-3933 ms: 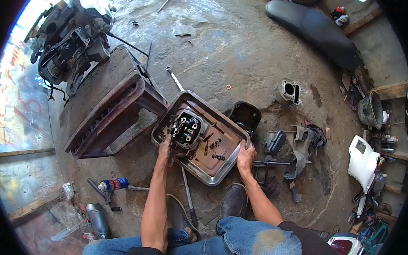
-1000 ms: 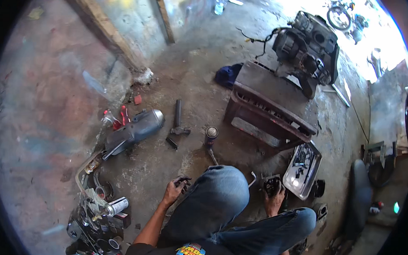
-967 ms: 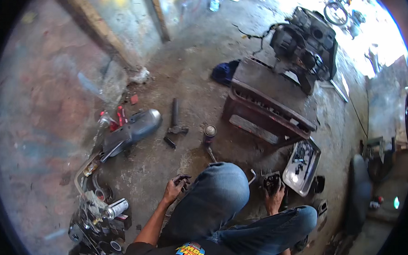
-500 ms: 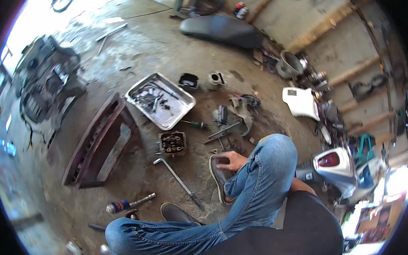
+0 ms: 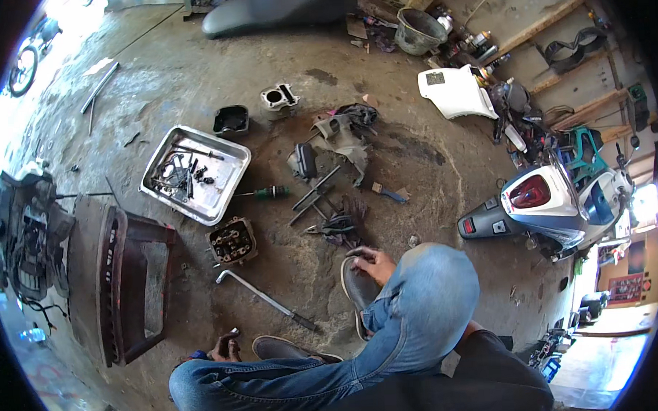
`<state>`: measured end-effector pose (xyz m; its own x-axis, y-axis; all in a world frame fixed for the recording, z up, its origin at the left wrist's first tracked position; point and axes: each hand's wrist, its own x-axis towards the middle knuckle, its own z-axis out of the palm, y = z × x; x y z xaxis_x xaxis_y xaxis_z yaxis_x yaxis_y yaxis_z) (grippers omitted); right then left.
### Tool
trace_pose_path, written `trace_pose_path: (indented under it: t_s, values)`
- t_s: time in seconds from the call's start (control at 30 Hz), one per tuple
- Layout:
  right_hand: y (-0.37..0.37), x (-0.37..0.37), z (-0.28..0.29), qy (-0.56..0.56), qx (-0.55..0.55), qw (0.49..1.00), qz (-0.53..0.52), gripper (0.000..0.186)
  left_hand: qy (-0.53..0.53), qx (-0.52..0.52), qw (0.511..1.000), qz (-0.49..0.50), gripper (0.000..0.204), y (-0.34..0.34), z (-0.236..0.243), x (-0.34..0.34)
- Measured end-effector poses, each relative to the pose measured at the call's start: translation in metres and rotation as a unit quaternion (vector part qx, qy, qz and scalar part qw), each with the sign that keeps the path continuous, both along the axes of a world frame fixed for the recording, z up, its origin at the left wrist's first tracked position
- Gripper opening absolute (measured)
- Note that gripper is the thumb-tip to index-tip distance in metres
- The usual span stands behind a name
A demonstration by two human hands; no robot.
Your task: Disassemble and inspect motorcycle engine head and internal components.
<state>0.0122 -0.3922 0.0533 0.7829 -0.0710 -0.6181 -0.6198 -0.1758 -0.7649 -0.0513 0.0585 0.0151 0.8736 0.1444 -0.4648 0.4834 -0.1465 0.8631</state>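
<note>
My left hand shows just beyond my left knee, partly hidden by it. Its fingers curl round a blue-bodied tool with a metal shaft, mostly covered; a silver tip pokes out by the fingertips. My right hand rests on the toe of my right shoe, fingers stretched out and apparently holding nothing. Between the hands lies a long bent-end wrench on the concrete. Past it sits an engine cylinder head, opening upward. Dark crumpled gloves lie beyond my right hand.
A metal tray holds bolts and small parts, with a green-handled screwdriver beside it. A cylinder block and black box stand behind. A dark red frame and engine are left; a scooter is right.
My view has turned, shifting the tray and cylinder head leftward. My left hand has come into sight at the blue tool, which lay loose before. My right hand stays on the shoe.
</note>
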Motion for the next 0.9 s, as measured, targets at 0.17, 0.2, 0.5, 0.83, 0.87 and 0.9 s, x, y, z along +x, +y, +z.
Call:
trace_pose_path:
  t_s: [0.17,0.2,0.5,0.83,0.87,0.9]
  values:
    - [-0.008,-0.005,0.001,-0.034,-0.001,0.995,-0.099,0.037,-0.004,0.043,0.999,0.016,0.023,0.008,0.005,-0.009]
    - [-0.012,-0.016,-0.005,-0.039,-0.035,0.994,-0.100,0.037,-0.007,0.048,0.999,0.011,0.023,0.004,0.008,-0.003]
    - [-0.041,-0.077,-0.040,0.010,-0.256,0.956,-0.140,0.033,-0.025,0.085,0.996,0.003,0.023,0.035,-0.028,-0.012]
    - [-0.063,0.020,-0.122,-0.128,-0.063,0.989,0.027,0.035,0.031,0.164,0.986,-0.016,0.016,-0.029,0.027,0.013]
    - [-0.065,0.023,-0.126,-0.138,-0.078,0.987,0.035,0.035,0.018,0.164,0.986,0.002,0.016,-0.027,0.033,0.004]
    - [-0.069,0.025,-0.130,-0.148,-0.096,0.984,0.040,0.035,0.005,0.161,0.987,0.017,0.015,-0.025,0.036,-0.003]
